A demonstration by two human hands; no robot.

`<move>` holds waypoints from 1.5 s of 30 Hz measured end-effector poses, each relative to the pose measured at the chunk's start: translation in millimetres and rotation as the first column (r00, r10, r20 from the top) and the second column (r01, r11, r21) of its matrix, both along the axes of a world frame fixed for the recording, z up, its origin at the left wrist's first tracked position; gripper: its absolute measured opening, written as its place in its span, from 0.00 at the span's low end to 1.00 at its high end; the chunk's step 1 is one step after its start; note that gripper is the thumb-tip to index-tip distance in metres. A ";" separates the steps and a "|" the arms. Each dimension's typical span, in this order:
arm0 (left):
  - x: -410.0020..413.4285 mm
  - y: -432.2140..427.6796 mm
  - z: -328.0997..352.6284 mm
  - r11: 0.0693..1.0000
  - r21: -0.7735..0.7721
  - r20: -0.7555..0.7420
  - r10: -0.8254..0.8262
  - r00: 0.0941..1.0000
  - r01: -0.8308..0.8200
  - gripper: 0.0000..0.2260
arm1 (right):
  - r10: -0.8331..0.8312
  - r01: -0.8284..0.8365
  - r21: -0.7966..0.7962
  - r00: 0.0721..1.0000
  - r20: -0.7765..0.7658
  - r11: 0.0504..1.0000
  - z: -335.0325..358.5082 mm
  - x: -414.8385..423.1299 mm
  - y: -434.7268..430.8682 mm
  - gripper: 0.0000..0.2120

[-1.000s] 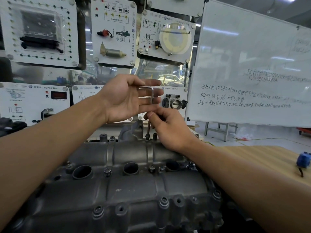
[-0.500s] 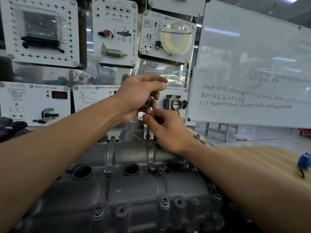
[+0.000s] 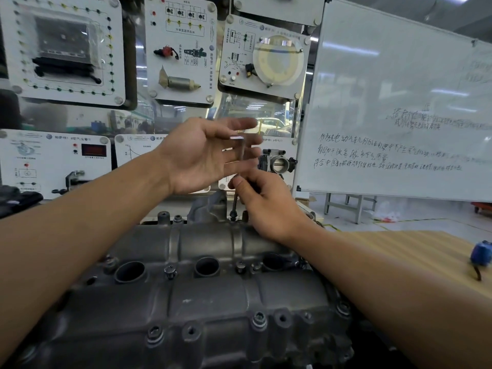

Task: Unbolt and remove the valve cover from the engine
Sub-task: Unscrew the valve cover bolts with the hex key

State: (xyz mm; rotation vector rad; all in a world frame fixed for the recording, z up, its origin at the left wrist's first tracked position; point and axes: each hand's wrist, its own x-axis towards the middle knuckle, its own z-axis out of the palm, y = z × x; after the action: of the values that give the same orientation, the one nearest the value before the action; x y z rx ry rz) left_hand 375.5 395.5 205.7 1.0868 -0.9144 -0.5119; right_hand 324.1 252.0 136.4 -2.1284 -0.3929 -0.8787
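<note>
The grey metal valve cover (image 3: 202, 294) fills the lower middle, with three round holes along its top and several bolts around its edges. An L-shaped hex key (image 3: 237, 171) stands upright in a bolt (image 3: 233, 216) at the cover's far edge. My right hand (image 3: 269, 206) pinches the key's lower shaft with thumb and fingers. My left hand (image 3: 205, 155) is above it with fingers spread straight, against the key's short top arm, blurred by motion.
Training panels with car parts hang on the wall behind, one carrying a throttle body (image 3: 277, 163). A whiteboard (image 3: 399, 102) stands at the right. A wooden tabletop (image 3: 415, 249) at the right carries a small blue object (image 3: 481, 255).
My left hand was curled over the key's top half a second ago; now its fingers are spread straight again, as a second ago. My right hand stays on the shaft.
</note>
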 end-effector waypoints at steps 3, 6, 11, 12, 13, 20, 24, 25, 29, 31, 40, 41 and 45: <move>-3.8 -5.4 -4.2 0.997 0.053 0.134 0.043 0.990 -0.051 0.11 | 0.012 -0.012 0.023 1.000 0.026 1.000 -0.4 -1.3 -0.1 0.12; -5.3 -13.1 -6.0 0.961 0.039 0.214 0.258 0.942 -0.272 0.09 | 0.044 -0.044 -0.009 0.999 0.023 0.999 -0.5 -2.2 1.5 0.13; -3.7 -19.3 -4.4 0.857 0.003 0.258 0.497 0.829 -0.515 0.05 | 0.061 -0.060 -0.049 0.998 0.014 0.997 -0.1 -4.0 2.2 0.13; -4.3 -21.0 -4.1 0.843 -0.006 0.261 0.521 0.813 -0.538 0.05 | 0.060 -0.059 -0.043 0.998 0.004 0.997 0.0 -4.1 2.2 0.13; -5.0 -22.6 -4.0 0.829 -0.015 0.270 0.542 0.796 -0.559 0.04 | 0.060 -0.060 -0.034 0.998 -0.009 0.998 0.0 -3.8 2.3 0.13; -7.7 -26.9 0.1 0.777 -0.014 0.255 0.611 0.750 -0.629 0.07 | 0.079 -0.078 0.030 0.997 -0.020 0.996 -0.8 -0.8 2.5 0.12; -8.7 -23.0 2.9 0.822 0.019 0.146 0.560 0.815 -0.569 0.12 | 0.080 -0.081 0.086 0.997 0.011 0.993 -0.6 0.5 1.8 0.14; -8.4 -20.8 3.4 0.854 0.015 0.092 0.517 0.851 -0.520 0.13 | 0.079 -0.080 0.086 0.997 0.016 0.993 -0.2 0.7 1.6 0.15; -4.5 -8.0 4.5 0.984 -0.015 -0.051 0.175 0.983 -0.176 0.14 | 0.046 -0.049 0.064 0.998 0.037 0.997 1.8 0.1 0.5 0.19; -2.9 -4.5 3.4 0.998 0.015 0.002 0.054 0.999 -0.054 0.14 | 0.035 -0.038 0.070 0.998 0.049 0.997 2.0 -0.8 -0.2 0.18; -3.4 -18.7 -1.8 0.895 0.031 0.393 0.398 0.829 -0.445 0.07 | 0.049 -0.050 0.044 0.998 0.026 0.998 -0.2 -1.6 1.9 0.15; -3.2 -20.6 -2.0 0.858 0.008 0.399 0.468 0.788 -0.514 0.07 | 0.050 -0.050 0.032 0.998 0.026 0.998 -0.1 -1.4 2.3 0.15; -4.9 -25.5 -0.9 0.779 -0.043 0.340 0.600 0.724 -0.625 0.05 | 0.048 -0.049 0.013 0.998 0.028 0.999 0.4 -0.5 1.8 0.16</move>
State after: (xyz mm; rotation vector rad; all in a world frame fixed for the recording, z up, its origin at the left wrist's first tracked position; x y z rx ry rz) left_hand 370.5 370.0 204.8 1.4947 -0.7619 0.2105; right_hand 323.6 253.9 136.8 -2.0872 -0.4495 -0.8812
